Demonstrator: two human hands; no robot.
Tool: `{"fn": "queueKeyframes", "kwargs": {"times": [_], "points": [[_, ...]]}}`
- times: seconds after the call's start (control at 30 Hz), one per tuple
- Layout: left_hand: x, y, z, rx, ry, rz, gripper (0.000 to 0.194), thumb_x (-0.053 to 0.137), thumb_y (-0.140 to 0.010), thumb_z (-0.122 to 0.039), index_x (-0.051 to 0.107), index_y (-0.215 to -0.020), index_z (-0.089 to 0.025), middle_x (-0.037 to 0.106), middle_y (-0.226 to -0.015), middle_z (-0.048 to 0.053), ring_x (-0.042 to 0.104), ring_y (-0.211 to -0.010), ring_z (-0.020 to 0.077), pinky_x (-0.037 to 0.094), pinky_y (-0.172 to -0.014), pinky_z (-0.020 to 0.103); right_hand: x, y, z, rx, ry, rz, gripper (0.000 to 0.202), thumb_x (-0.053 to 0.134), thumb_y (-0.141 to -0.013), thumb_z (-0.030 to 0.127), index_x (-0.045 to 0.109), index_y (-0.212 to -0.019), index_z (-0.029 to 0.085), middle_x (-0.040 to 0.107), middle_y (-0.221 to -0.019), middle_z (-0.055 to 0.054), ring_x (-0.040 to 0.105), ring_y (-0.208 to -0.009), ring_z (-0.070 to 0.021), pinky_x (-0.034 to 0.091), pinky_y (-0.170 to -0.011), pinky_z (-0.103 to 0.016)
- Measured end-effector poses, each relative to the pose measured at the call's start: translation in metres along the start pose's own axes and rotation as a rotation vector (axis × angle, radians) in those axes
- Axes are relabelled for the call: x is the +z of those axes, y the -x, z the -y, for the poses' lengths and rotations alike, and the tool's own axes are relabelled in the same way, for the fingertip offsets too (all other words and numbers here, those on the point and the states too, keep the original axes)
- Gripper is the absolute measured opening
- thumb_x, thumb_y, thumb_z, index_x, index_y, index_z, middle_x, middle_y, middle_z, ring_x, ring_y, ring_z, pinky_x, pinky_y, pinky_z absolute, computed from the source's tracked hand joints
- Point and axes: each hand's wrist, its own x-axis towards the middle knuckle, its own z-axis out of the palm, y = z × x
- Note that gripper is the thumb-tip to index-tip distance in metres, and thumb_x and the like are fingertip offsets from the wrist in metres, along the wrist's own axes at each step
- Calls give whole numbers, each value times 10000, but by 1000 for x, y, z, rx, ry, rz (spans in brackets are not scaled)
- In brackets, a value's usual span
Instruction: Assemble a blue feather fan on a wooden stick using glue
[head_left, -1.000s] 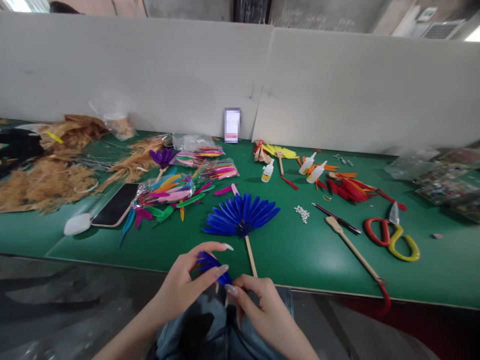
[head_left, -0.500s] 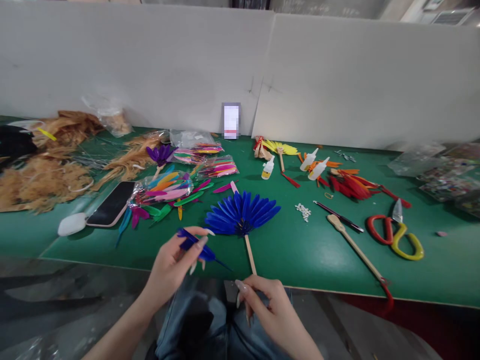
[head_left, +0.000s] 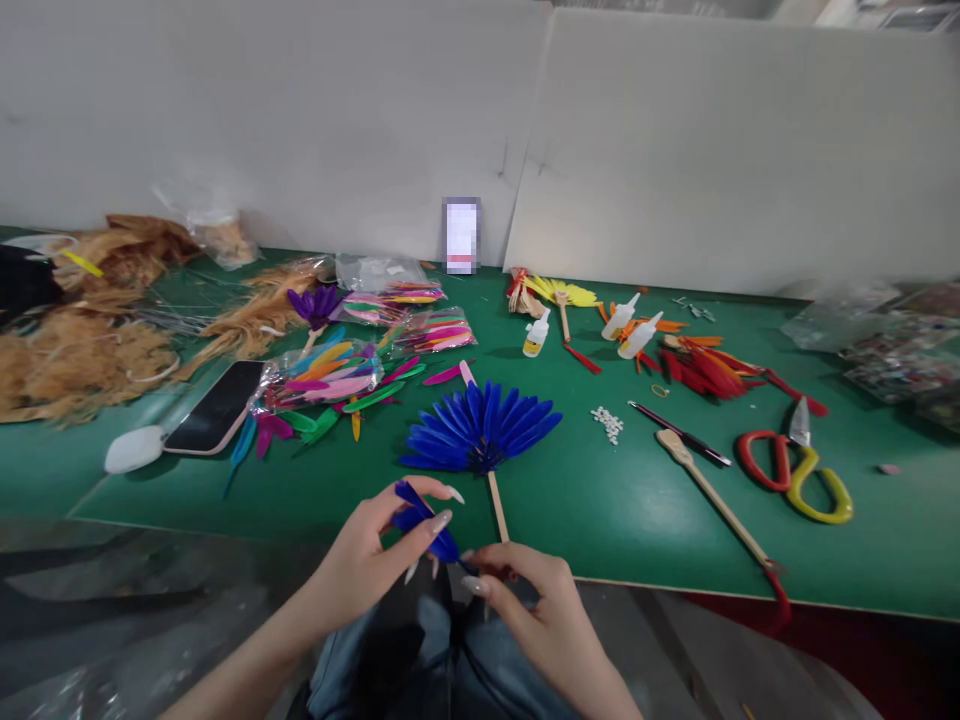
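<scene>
A blue feather (head_left: 439, 540) is pinched between the thumb and fingers of my left hand (head_left: 382, 545), its quill pointing down to the right. My right hand (head_left: 529, 595) has its thumb and forefinger closed at the tip of that quill, just over the table's front edge. Beyond both hands, a blue feather fan (head_left: 484, 425) lies spread on the table. Its pale wooden handle (head_left: 496, 505) runs toward me, and the lower end is hidden by my right hand.
Scissors (head_left: 802, 465), a pen (head_left: 679, 432), a bare wooden handle (head_left: 712, 495) and white beads (head_left: 607, 425) lie right. Small glue bottles (head_left: 536, 333) and a yellow fan (head_left: 562, 293) sit behind. Bagged feathers (head_left: 322, 375), a phone (head_left: 217, 408) and brown fibres (head_left: 82, 350) are left.
My left hand has moved right and slightly down with the blue feather, bringing its quill to my right hand. The right fingers have closed at the quill's tip. The fan stays in place.
</scene>
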Motion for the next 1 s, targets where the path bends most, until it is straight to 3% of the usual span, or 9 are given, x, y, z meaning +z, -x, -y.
{"fn": "queueKeyframes", "kwargs": {"times": [0.13,0.27,0.37,0.53,0.7,0.9,1.0], "points": [[-2,2,4,14,7,-40,175,580,-832,-311,637,-949,-194,660,-912,38,624,-651,117,532,-557,196,0,-1,3,-34,66,9,348,490,-909,376,679,-710,162,676,-640,-29,607,-596,-118,441,-600,-197],[-16,2,4,5,81,-211,173,590,-824,-322,610,-927,-185,612,-753,-1,547,-490,76,453,-435,167,-2,2,0,-26,20,-21,332,488,-912,369,679,-735,163,685,-666,-34,618,-612,-123,452,-609,-198],[-22,2,4,-13,121,-278,188,616,-800,-329,593,-915,-183,578,-679,-22,512,-440,70,414,-400,169,-2,4,-4,0,-28,-70,305,533,-884,386,697,-747,168,693,-672,-39,615,-595,-130,466,-591,-206],[-23,5,8,-48,108,-276,210,620,-788,-346,596,-918,-182,578,-659,-22,514,-450,79,411,-410,178,-1,5,-6,4,-50,-133,260,609,-829,394,710,-730,176,700,-671,-43,630,-624,-149,476,-604,-217],[-23,4,12,-63,115,-244,237,633,-775,-363,598,-926,-183,572,-644,-27,529,-456,88,422,-420,185,-2,6,-7,-4,-52,-91,373,509,-893,420,696,-699,161,694,-662,-52,610,-582,-130,461,-588,-209],[-26,6,8,-47,126,-274,257,645,-755,-377,614,-920,-181,580,-659,-18,538,-471,99,446,-444,204,-1,6,-11,38,-63,-151,332,602,-822,471,733,-745,176,712,-686,-61,620,-596,-151,480,-594,-221],[-28,7,6,-49,119,-283,278,635,-760,-398,610,-934,-182,546,-606,-28,536,-461,110,438,-433,209,-2,5,-9,28,-81,-145,400,556,-843,509,725,-726,166,705,-675,-71,610,-576,-149,480,-581,-223]]}}
